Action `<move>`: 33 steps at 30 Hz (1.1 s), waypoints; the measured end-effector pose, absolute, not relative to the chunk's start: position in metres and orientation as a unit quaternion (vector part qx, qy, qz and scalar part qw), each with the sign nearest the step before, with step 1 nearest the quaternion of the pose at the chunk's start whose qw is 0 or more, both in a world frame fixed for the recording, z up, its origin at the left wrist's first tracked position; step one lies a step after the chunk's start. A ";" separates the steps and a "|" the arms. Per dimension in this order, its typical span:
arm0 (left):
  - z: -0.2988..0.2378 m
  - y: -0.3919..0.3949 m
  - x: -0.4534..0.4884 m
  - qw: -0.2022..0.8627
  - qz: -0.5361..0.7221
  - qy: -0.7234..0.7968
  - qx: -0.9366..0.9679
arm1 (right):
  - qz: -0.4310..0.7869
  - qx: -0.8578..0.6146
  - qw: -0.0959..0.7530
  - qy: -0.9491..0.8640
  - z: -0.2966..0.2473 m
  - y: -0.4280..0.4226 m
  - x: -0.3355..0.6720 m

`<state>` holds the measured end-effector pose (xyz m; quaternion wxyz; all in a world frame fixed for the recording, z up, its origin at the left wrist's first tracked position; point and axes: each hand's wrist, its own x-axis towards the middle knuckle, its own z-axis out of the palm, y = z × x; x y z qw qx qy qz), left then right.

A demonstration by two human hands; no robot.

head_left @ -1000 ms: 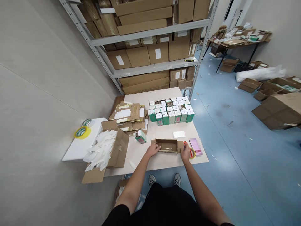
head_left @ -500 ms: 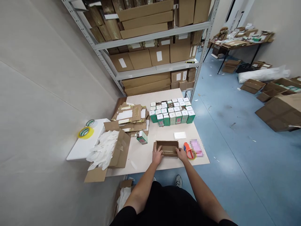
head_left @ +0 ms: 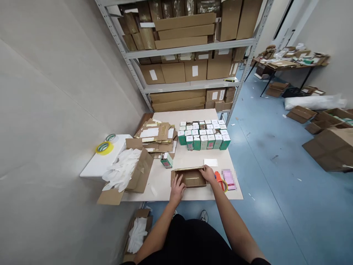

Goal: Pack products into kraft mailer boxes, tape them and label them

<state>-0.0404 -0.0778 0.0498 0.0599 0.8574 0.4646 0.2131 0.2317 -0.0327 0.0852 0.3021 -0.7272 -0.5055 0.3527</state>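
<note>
A small open brown cardboard box (head_left: 191, 177) lies near the front edge of the pale table (head_left: 193, 158). My left hand (head_left: 177, 189) rests on its near left corner with the fingers spread flat. My right hand (head_left: 209, 173) grips the box's far right corner, fingers curled over the flap. An orange tape dispenser (head_left: 220, 179) lies just right of my right hand. A lone green and white carton (head_left: 166, 160) stands to the left behind the box.
Several green and white cartons (head_left: 204, 134) stand in rows at mid table, beside flattened cardboard (head_left: 157, 134). A white card (head_left: 210, 162) lies behind the box. An open carton of white bags (head_left: 124, 171) and tape rolls (head_left: 104, 148) are left. Metal shelving (head_left: 190, 48) rises behind.
The box has shifted left and turned slightly. My right hand moved from its near right edge to the far right corner. My left hand slid to the near left corner.
</note>
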 end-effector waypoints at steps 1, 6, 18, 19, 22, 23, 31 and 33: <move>0.051 -0.080 -0.046 0.045 0.217 0.468 0.855 | 0.355 -0.714 0.312 -0.517 0.086 -0.032 0.227; 0.063 -0.098 -0.072 0.007 0.214 0.489 0.845 | 0.373 -0.728 0.283 -0.501 0.082 -0.024 0.200; 0.086 -0.167 -0.140 0.033 0.241 0.626 0.741 | 0.256 -0.676 0.351 -0.596 0.069 -0.001 0.072; 0.085 -0.170 -0.152 0.038 0.240 0.637 0.732 | 0.251 -0.658 0.352 -0.617 0.069 -0.001 0.058; 0.081 -0.178 -0.184 0.057 0.235 0.665 0.707 | 0.251 -0.600 0.347 -0.676 0.074 0.005 0.017; 0.079 -0.181 -0.194 0.064 0.233 0.670 0.702 | 0.254 -0.582 0.345 -0.691 0.076 0.009 0.002; 0.060 -0.199 -0.249 0.099 0.241 0.680 0.685 | 0.249 -0.467 0.288 -0.799 0.114 0.063 -0.125; 0.057 -0.203 -0.259 0.107 0.249 0.678 0.683 | 0.240 -0.451 0.259 -0.820 0.121 0.077 -0.157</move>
